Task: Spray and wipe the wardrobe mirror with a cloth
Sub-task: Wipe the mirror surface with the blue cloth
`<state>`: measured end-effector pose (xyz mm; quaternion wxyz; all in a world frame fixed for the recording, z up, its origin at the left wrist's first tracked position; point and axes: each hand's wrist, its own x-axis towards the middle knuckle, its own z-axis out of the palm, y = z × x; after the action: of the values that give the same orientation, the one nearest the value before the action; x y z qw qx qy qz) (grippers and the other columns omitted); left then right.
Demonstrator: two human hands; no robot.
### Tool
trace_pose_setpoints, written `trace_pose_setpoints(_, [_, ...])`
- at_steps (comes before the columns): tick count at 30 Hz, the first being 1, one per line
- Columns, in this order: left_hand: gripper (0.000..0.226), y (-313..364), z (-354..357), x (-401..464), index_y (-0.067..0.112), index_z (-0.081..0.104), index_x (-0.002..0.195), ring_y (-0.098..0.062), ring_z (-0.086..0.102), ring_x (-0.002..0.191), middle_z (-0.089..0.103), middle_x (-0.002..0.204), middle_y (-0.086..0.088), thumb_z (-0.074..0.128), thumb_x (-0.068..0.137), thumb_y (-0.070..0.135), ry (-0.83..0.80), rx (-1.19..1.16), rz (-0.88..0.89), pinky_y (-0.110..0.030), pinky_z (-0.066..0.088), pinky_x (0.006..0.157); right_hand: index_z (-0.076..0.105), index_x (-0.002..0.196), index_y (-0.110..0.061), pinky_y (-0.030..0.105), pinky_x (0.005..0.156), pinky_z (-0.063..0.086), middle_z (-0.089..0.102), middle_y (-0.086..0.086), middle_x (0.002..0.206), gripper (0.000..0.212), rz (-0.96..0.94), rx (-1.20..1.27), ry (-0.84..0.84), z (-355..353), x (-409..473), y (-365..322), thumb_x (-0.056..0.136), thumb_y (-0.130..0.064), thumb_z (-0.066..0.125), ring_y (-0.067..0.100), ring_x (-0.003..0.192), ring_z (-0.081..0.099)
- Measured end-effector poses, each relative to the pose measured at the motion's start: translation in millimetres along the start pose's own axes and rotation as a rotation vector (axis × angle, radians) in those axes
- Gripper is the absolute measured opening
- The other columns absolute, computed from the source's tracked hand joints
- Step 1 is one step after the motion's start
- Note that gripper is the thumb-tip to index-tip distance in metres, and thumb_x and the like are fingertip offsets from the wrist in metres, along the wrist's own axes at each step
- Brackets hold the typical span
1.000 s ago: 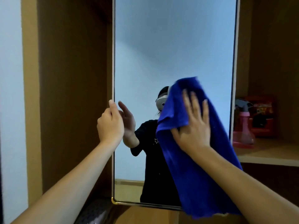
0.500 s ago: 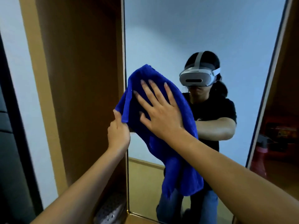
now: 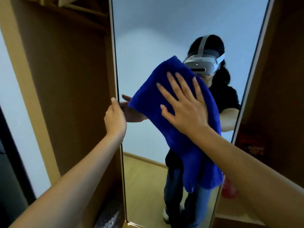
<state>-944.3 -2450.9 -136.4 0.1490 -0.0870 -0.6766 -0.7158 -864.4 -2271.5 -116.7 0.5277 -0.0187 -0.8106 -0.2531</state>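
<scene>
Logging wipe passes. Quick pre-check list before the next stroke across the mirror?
1. Blue cloth under the right hand, fingers spread flat: ok.
2. Cloth against the mirror glass: ok.
3. Left hand grips the mirror's left edge to steady it: ok.
4. Cloth's hanging tail clear of the frame: ok.
5. Glass wet with spray: cannot tell.
6. Spray bottle within reach: cannot tell; only a blurred red shape at lower right.

Upper mirror (image 3: 148, 30) surface lies unobstructed. Left hand (image 3: 115, 117) occupies the mirror's left edge; cloth (image 3: 164, 96) under right hand (image 3: 185, 109) covers the centre.
</scene>
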Motion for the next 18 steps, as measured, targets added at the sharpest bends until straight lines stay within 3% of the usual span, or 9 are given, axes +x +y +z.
trace_pose_setpoints(3, [0.052, 23, 7, 6, 0.010, 0.055, 0.122, -0.013, 0.052, 0.105, 0.057, 0.115, 0.001, 0.024, 0.103, 0.046, 0.070, 0.032, 0.030, -0.030, 0.039, 0.089, 0.023, 0.154, -0.031, 0.047, 0.121, -0.001, 0.015, 0.003, 0.163, 0.059, 0.049, -0.002, -0.026, -9, 6, 26, 0.099, -0.047, 0.037, 0.021, 0.150, 0.011])
trace_pose_setpoints(6, [0.048, 28, 10, 0, 0.009, 0.049, 0.123, -0.012, 0.047, 0.099, 0.050, 0.108, 0.003, 0.023, 0.104, 0.044, 0.109, 0.047, 0.065, -0.029, 0.036, 0.082, 0.026, 0.152, -0.028, 0.049, 0.121, 0.001, 0.014, 0.004, 0.162, 0.061, 0.080, 0.035, -0.016, -2, -14, 29, 0.097, -0.049, 0.043, 0.023, 0.149, 0.012])
trace_pose_setpoints(10, [0.049, 24, 7, -5, 0.012, 0.049, 0.123, -0.011, 0.047, 0.100, 0.050, 0.107, 0.005, 0.018, 0.104, 0.045, 0.097, 0.017, 0.069, -0.030, 0.035, 0.082, 0.024, 0.151, -0.022, 0.050, 0.121, 0.003, 0.012, 0.005, 0.160, 0.064, 0.088, 0.036, -0.006, 8, -40, 28, 0.096, -0.053, 0.034, 0.025, 0.149, 0.011])
trace_pose_setpoints(14, [0.053, 28, 3, -7, 0.011, 0.044, 0.136, -0.023, 0.048, 0.122, 0.053, 0.130, -0.008, 0.018, 0.104, 0.045, 0.077, 0.015, 0.042, -0.028, 0.032, 0.088, 0.026, 0.151, -0.027, 0.050, 0.120, 0.006, 0.016, 0.004, 0.160, 0.064, 0.093, 0.050, 0.004, 6, -39, 30, 0.094, -0.053, 0.043, 0.024, 0.148, 0.017])
trace_pose_setpoints(18, [0.055, 34, -1, -8, 0.013, 0.044, 0.138, -0.030, 0.044, 0.131, 0.049, 0.140, -0.012, 0.017, 0.103, 0.047, 0.080, 0.050, -0.016, -0.029, 0.031, 0.091, 0.034, 0.148, -0.020, 0.052, 0.119, 0.008, 0.022, 0.010, 0.160, 0.063, 0.227, 0.048, 0.073, -13, 5, 61, 0.096, -0.056, 0.035, 0.028, 0.147, 0.019])
